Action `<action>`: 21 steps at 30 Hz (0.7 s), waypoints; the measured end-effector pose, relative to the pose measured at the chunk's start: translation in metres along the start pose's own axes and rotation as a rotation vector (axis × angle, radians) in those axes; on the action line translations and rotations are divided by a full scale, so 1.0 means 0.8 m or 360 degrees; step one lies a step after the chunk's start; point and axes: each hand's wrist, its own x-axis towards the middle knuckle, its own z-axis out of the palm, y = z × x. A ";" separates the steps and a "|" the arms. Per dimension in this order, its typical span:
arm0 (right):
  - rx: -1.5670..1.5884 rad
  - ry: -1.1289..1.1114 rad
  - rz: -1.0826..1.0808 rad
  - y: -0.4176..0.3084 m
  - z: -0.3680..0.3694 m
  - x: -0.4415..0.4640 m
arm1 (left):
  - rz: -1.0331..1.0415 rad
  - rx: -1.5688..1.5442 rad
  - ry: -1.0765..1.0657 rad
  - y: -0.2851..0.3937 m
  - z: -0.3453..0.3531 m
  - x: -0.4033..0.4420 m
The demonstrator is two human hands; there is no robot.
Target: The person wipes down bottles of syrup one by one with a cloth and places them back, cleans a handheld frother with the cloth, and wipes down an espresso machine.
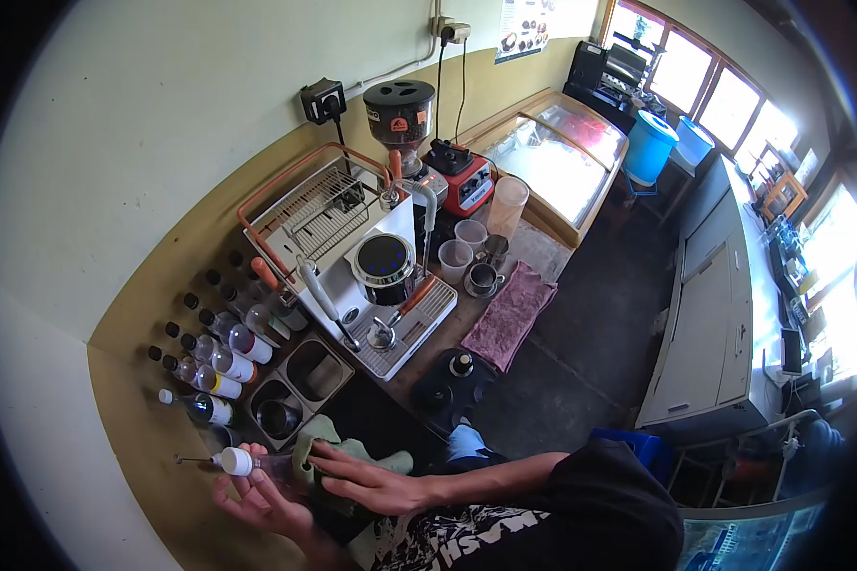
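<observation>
A clear bottle with a white cap (237, 462) lies tilted between my hands at the bottom left. My left hand (271, 500) has its fingers wrapped round the capped end. My right hand (367, 479) presses a green cloth (326, 437) against the bottle's body, its fingers over the cloth. A thin metal-tipped object (196, 461) sticks out near the cap. Just beyond the hands are metal containers (317, 369) and a row of syrup bottles (227, 360) with mostly dark caps.
An espresso machine (384, 276) stands ahead on the counter, with a grinder (400, 119) and red blender base (468, 186) behind it. Plastic cups (455, 255), a metal pitcher (483, 280) and a pink cloth (511, 314) lie to its right. White cabinets (700, 333) line the right side.
</observation>
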 end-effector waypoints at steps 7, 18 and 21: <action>0.0310 -0.0338 -0.0337 0.035 -0.040 0.012 | 0.0095 -0.0094 -0.0125 -0.005 -0.016 0.002; -0.0227 -0.0006 -0.0696 0.076 -0.027 0.034 | 0.0464 -0.0101 -0.0541 -0.027 -0.024 -0.006; -0.0373 0.0151 -0.0699 0.058 -0.036 0.042 | 0.0526 -0.0176 -0.0586 -0.027 -0.004 0.000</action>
